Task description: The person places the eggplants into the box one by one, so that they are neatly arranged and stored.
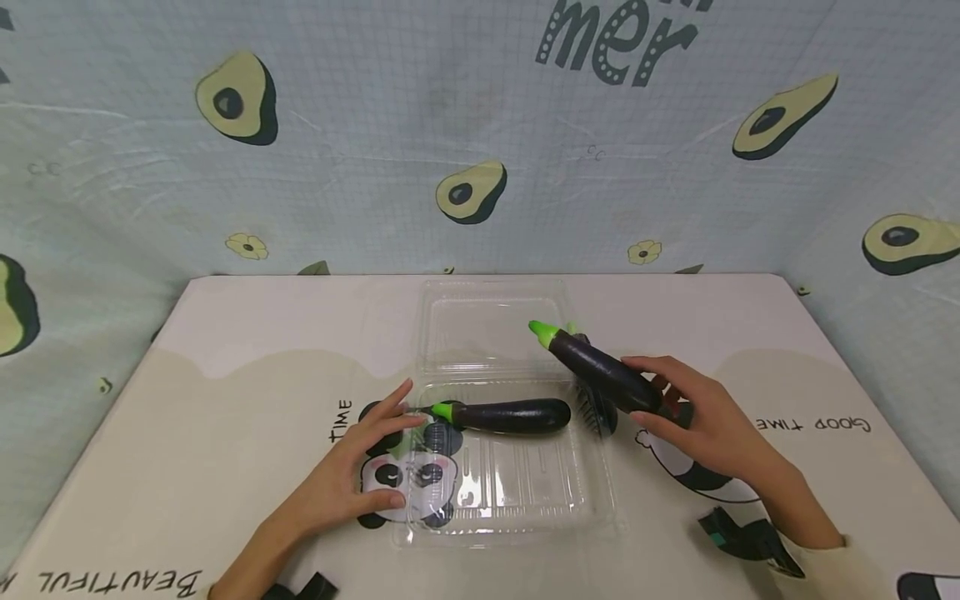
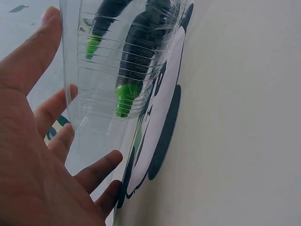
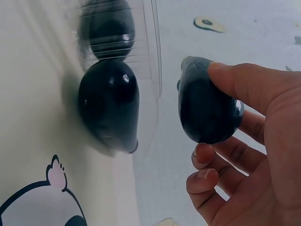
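Observation:
A clear plastic clamshell box (image 1: 517,500) stands with its lid (image 1: 491,321) folded back on the far side. Inside its base lies a dark purple eggplant (image 1: 517,417), green stem to the left. My left hand (image 1: 356,471) is at the box's left edge, fingers spread, with thumb and fingertips along the rim (image 2: 70,94). In my right hand (image 1: 693,417) a second eggplant (image 1: 603,367) is pinched by its rounded end between thumb and fingers, raised and tilted, green tip to the upper left. Under it, a third eggplant (image 3: 108,103) rests beside the box's right wall, partly hidden in the head view.
The table (image 1: 225,450) carries printed lettering and a panda drawing (image 1: 408,475) partly beneath the box. Behind it hangs a pale cloth (image 1: 360,167) with avocado prints. Dark straps (image 1: 750,537) are near the right wrist.

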The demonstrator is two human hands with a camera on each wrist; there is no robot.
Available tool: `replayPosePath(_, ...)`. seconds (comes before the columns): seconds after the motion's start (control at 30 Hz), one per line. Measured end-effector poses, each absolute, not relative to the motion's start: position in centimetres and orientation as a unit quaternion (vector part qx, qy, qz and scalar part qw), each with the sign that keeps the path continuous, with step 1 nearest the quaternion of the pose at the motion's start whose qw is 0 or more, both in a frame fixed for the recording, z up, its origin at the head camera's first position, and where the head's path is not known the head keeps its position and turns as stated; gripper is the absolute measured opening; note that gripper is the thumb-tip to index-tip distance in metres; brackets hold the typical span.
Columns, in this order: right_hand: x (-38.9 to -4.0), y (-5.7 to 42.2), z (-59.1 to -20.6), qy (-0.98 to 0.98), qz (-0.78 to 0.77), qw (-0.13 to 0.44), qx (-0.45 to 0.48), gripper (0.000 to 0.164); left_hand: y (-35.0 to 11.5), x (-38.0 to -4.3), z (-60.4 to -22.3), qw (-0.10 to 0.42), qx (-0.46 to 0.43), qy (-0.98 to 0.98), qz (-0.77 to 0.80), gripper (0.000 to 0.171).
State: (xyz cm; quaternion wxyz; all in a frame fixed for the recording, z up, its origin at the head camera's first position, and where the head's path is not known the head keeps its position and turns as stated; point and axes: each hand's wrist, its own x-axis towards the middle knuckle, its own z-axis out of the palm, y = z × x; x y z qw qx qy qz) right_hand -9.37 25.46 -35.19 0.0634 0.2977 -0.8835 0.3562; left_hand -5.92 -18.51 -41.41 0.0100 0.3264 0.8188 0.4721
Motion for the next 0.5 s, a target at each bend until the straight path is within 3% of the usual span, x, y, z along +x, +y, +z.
replayPosePath(0.5, -9.5, 23.6, -35.6, -0.858, 0.362, 0.024, 0.363, 0.064, -18.4, -5.9, -41.5, 0.003, 0.336, 0.812, 0.477, 0.078)
